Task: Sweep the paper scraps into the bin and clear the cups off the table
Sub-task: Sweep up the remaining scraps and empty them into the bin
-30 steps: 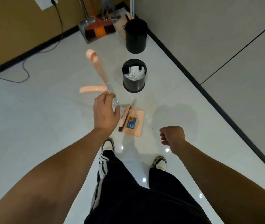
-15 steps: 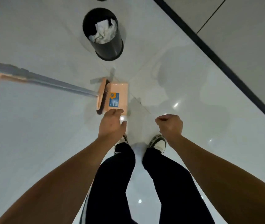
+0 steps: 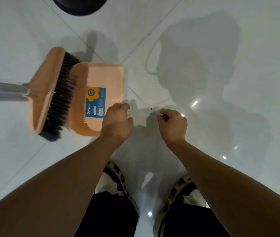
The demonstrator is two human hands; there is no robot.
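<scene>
1. Hands first: the left hand (image 3: pixel 117 122) hangs over the near right corner of the dustpan (image 3: pixel 100 79), fingers loosely curled downward; whether the fingertips touch the pan's edge cannot be told, and nothing is seen in its grip.
2. The right hand (image 3: pixel 172 124) hovers just beside it over the bare floor, fingers curled inward with thumb and forefinger drawn close together near a tiny dark speck (image 3: pixel 151 108) on a tile seam; whether it pinches anything cannot be told.
3. The dustpan is peach-coloured and lies flat on the white tiled floor (image 3: pixel 238 65), with a blue and orange label (image 3: pixel 95 101) facing up.
4. A broom head (image 3: pixel 50 94) of the same peach colour lies on its side against the pan's left edge, its dark bristles touching the pan.
5. The broom's grey handle (image 3: pixel 2 93) runs off to the left edge of the view.
6. The black bin (image 3: pixel 79 6) stands beyond the pan at the top edge, only its lower part showing; its contents are out of view.
7. Below the forearms, two black-and-white shoes (image 3: pixel 113 182) and dark trousers (image 3: pixel 112 216) show, feet apart on the glossy tiles.
</scene>
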